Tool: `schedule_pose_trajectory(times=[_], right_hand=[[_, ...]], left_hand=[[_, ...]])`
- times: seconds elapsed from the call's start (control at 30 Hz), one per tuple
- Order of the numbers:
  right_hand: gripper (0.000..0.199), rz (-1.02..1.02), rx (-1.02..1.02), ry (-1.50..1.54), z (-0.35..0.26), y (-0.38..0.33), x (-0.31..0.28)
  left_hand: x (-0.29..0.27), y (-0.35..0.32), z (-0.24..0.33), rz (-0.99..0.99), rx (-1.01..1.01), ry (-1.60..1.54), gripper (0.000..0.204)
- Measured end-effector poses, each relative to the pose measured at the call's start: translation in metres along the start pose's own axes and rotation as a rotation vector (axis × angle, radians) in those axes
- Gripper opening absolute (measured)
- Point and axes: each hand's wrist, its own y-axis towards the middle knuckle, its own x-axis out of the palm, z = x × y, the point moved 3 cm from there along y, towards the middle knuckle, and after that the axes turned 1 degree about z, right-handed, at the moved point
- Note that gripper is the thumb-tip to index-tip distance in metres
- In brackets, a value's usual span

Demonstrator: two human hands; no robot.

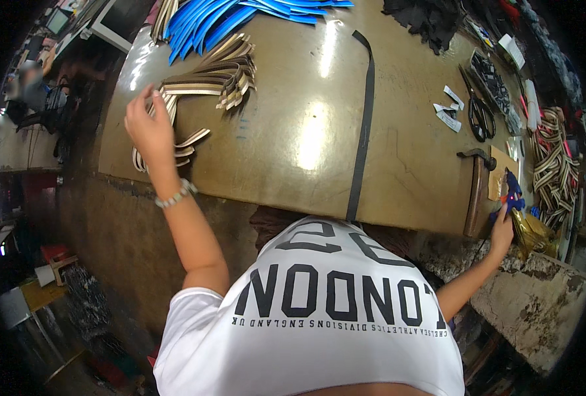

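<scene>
brown and glossy, the worktable (293, 132) fills the middle of the view, with a dim workshop floor off to the left. at its far edge lie blue strips (240, 16) fanned in a heap, and just near of them a stack of beige-and-brown striped straps (223, 72). the left hand (149, 125) reaches out to the left part of the table, its fingers curled down onto a few loose striped straps (181, 142) near the table's left edge; whether it actually pinches one i cannot tell. a beaded bracelet (176, 195) sits on that wrist. a long black strip (364, 125) runs from far to near across the middle. at the right, black scissors (481, 109) and small white tags (448, 109) lie on the table. the right hand (502, 228) is at the near right corner, closed around a blue tool (513, 191). more striped straps (553, 165) pile at the far right.
</scene>
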Motion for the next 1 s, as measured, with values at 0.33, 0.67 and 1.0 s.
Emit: schedule_pose_trajectory(times=[0.33, 0.67, 1.0], right_hand=[[0.055, -0.195, -0.364, 0.503, -0.118, -0.101, -0.07], [0.034, -0.205, -0.724, 0.914, -0.22, -0.141, -0.088], [0.036, -0.202, -0.529, 0.822, -0.181, -0.12, -0.067]], left_hand=[[0.03, 0.025, -0.074, -0.325, -0.129, -0.076, 0.033], [0.029, 0.038, -0.059, -0.314, -0.058, 0.109, 0.029], [0.029, 0.022, -0.059, -0.132, 0.146, 0.113, 0.042]])
